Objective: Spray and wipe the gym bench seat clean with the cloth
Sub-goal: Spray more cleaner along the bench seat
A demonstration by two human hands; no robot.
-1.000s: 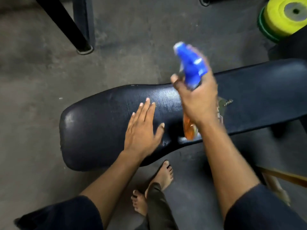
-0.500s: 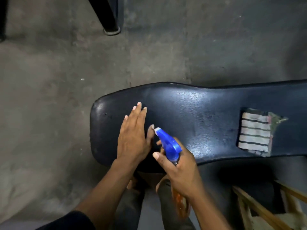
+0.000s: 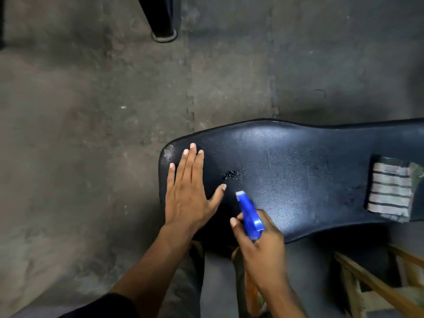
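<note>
Blue plastic, spray head: we note the spray bottle (image 3: 249,216) grasped in the right hand (image 3: 263,246), its white nozzle tip aimed at the seat, its orange body running down beneath the wrist and mostly hidden.
Right hand: clenched round the bottle's neck at the near edge of the bench, index finger laid along the left of the blue head; whether the trigger is squeezed, we cannot tell.
Left hand (image 3: 186,191): released, holding nothing, pressed flat on the pad near its rounded left end, fingers together and pointing to the far edge, thumb spread toward the nozzle.
Wet patch (image 3: 230,175): a small cluster of glossy droplets on the pad, between the left thumb and the far edge, just ahead of the nozzle.
Bench seat (image 3: 298,175): black textured vinyl, running from its left end out past the right border of our view; a scuffed pale spot at the far-left corner.
Cloth (image 3: 390,191): folded, pale with dark stripes, lying flat on the pad toward the right, close to the near edge, well apart from both hands.
Floor (image 3: 91,134): grey, stained concrete.
Black leg (image 3: 161,19): a dark frame foot standing on the floor beyond the bench.
Wooden frame (image 3: 376,283): pale slats at lower right, below the bench's near edge.
</note>
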